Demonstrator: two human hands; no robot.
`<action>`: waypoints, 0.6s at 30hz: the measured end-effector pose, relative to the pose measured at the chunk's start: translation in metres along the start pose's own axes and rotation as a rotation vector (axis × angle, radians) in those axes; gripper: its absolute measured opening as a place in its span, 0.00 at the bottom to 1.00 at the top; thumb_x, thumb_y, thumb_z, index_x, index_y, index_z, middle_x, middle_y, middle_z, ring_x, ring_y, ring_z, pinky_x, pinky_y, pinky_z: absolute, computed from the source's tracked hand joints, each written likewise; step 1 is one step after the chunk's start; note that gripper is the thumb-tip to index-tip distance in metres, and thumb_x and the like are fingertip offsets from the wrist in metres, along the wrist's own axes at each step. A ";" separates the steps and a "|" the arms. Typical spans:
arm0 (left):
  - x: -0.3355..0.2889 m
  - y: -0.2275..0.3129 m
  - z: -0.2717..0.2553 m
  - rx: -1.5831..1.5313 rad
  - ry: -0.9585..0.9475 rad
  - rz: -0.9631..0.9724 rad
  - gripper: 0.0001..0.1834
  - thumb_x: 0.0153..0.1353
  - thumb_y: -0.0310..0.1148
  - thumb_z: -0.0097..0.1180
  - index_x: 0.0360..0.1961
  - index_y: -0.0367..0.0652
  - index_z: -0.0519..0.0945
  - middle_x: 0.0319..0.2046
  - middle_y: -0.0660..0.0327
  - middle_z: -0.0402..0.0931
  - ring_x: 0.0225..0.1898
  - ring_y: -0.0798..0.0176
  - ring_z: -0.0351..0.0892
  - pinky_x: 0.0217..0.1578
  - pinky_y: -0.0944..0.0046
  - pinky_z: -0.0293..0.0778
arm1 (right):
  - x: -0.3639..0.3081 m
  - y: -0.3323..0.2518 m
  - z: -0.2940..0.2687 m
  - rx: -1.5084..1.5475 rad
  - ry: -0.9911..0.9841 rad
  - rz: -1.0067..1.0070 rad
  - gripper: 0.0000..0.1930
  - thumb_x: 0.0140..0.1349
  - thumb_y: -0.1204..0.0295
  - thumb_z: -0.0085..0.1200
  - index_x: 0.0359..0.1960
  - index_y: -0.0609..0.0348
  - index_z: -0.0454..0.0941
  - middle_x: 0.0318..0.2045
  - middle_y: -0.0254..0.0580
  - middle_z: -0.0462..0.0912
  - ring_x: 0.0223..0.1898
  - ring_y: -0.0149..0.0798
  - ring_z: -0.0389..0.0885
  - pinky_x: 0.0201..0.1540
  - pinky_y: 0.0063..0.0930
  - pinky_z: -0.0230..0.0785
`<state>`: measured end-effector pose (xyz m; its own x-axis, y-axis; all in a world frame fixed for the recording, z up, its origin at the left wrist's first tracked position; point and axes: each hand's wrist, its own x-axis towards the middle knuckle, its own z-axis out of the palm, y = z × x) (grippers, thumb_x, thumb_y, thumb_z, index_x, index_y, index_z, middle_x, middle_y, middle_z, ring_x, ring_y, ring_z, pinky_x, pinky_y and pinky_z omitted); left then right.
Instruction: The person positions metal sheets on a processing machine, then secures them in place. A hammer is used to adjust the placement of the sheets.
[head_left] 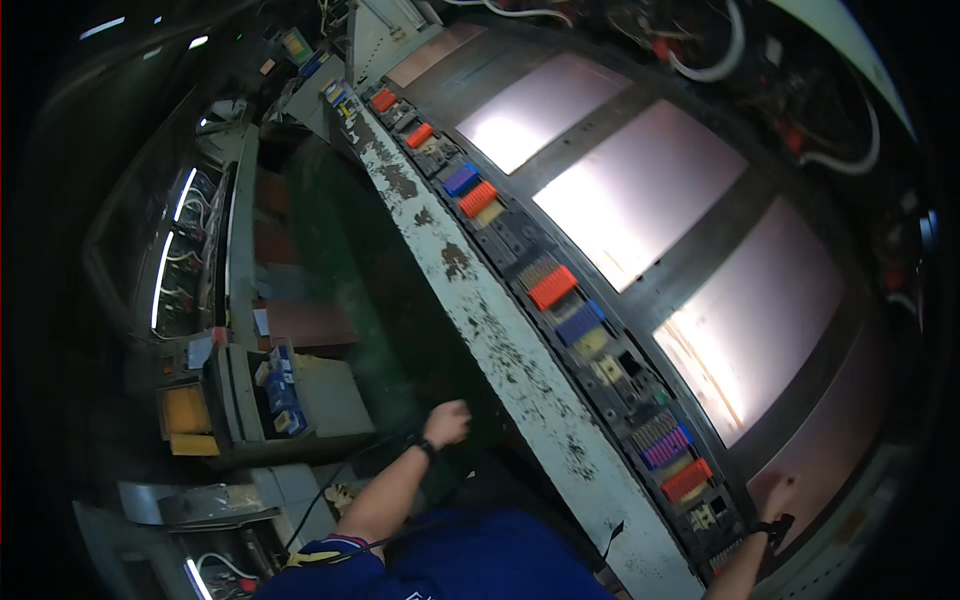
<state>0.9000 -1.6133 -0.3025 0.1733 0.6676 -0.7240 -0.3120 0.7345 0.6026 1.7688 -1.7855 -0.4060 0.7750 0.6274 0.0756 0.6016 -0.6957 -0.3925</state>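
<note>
My left hand [447,424] is in the air over the dark aisle, left of the machine's edge, with its fingers curled in and nothing visible in them. My right hand [776,496] is over the near end of a copper-coloured panel [835,430] at the far right. Its fingers are dim and smeared, and I cannot tell whether they touch the panel. Further along the machine bed lie more shiny copper-coloured panels, among them a near one [755,325], a middle one [645,190] and a farther one [545,105].
A worn, pale green rail [470,300] runs along the machine. Beside it sit tool holders with red [552,288], blue [580,322] and purple [663,448] racks. At left stand a cabinet with blue boxes [285,390] and a yellow bin [187,410]. White hoses [715,65] hang above the bed.
</note>
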 end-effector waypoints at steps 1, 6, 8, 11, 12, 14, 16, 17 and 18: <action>-0.032 0.003 -0.032 0.616 0.420 -0.005 0.10 0.66 0.31 0.51 0.26 0.43 0.72 0.20 0.58 0.73 0.22 0.60 0.78 0.17 0.60 0.70 | -0.017 -0.066 0.011 0.091 -0.027 -0.003 0.11 0.70 0.67 0.53 0.37 0.65 0.77 0.34 0.53 0.81 0.36 0.49 0.79 0.44 0.42 0.72; -0.123 -0.046 -0.282 2.150 -0.366 -0.571 0.16 0.58 0.47 0.58 0.37 0.52 0.90 0.42 0.58 0.87 0.45 0.50 0.85 0.46 0.55 0.80 | -0.154 -0.401 0.024 0.432 -0.392 -0.081 0.09 0.67 0.71 0.53 0.29 0.63 0.76 0.24 0.37 0.74 0.29 0.30 0.71 0.34 0.29 0.67; -0.134 -0.045 -0.313 2.063 -0.402 -0.612 0.18 0.60 0.49 0.56 0.40 0.51 0.90 0.43 0.58 0.87 0.45 0.49 0.85 0.47 0.54 0.80 | -0.209 -0.492 0.061 0.537 -0.464 -0.234 0.11 0.65 0.67 0.57 0.28 0.61 0.78 0.19 0.30 0.73 0.23 0.25 0.69 0.27 0.26 0.65; -0.122 -0.001 -0.344 0.468 0.748 -0.682 0.22 0.64 0.52 0.52 0.39 0.46 0.87 0.40 0.52 0.85 0.42 0.47 0.84 0.45 0.49 0.81 | -0.288 -0.638 0.085 0.427 -0.821 -0.332 0.12 0.65 0.64 0.59 0.32 0.63 0.81 0.24 0.44 0.81 0.25 0.34 0.78 0.31 0.32 0.70; -0.112 0.012 -0.361 1.290 0.350 -0.626 0.21 0.65 0.50 0.52 0.41 0.44 0.87 0.41 0.56 0.86 0.39 0.52 0.85 0.45 0.50 0.81 | -0.306 -0.685 0.091 0.413 -0.899 -0.477 0.13 0.66 0.64 0.59 0.33 0.64 0.81 0.25 0.47 0.81 0.27 0.39 0.79 0.33 0.34 0.71; -0.094 0.049 -0.386 2.005 -0.057 -0.206 0.11 0.64 0.31 0.53 0.39 0.39 0.85 0.34 0.56 0.85 0.32 0.60 0.85 0.38 0.53 0.81 | -0.336 -0.769 0.101 0.389 -0.989 -0.702 0.14 0.66 0.63 0.57 0.34 0.65 0.82 0.27 0.53 0.82 0.31 0.50 0.81 0.36 0.40 0.73; -0.066 0.088 -0.396 1.132 0.352 -0.197 0.08 0.62 0.27 0.53 0.36 0.38 0.84 0.31 0.55 0.84 0.31 0.60 0.84 0.35 0.56 0.81 | -0.353 -0.834 0.114 0.360 -1.017 -0.839 0.15 0.66 0.63 0.57 0.34 0.65 0.82 0.29 0.56 0.82 0.34 0.56 0.82 0.39 0.44 0.73; -0.051 0.106 -0.400 0.226 0.663 -0.179 0.06 0.61 0.22 0.54 0.33 0.38 0.84 0.27 0.55 0.82 0.30 0.60 0.84 0.33 0.58 0.81 | -0.357 -0.860 0.123 0.337 -1.027 -0.885 0.14 0.66 0.63 0.57 0.34 0.65 0.82 0.30 0.56 0.83 0.35 0.58 0.82 0.40 0.45 0.73; -0.037 0.123 -0.400 0.229 0.652 -0.190 0.06 0.61 0.22 0.54 0.33 0.38 0.84 0.27 0.55 0.82 0.30 0.60 0.84 0.33 0.58 0.81 | -0.360 -0.885 0.133 0.334 -1.042 -0.889 0.15 0.65 0.62 0.58 0.33 0.65 0.82 0.30 0.56 0.83 0.36 0.57 0.82 0.40 0.45 0.73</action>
<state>0.4817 -1.5964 -0.3357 -0.4104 0.3695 -0.8337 -0.1153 0.8858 0.4494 0.9315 -1.3490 -0.2072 -0.4192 0.8767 -0.2360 0.6194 0.0862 -0.7803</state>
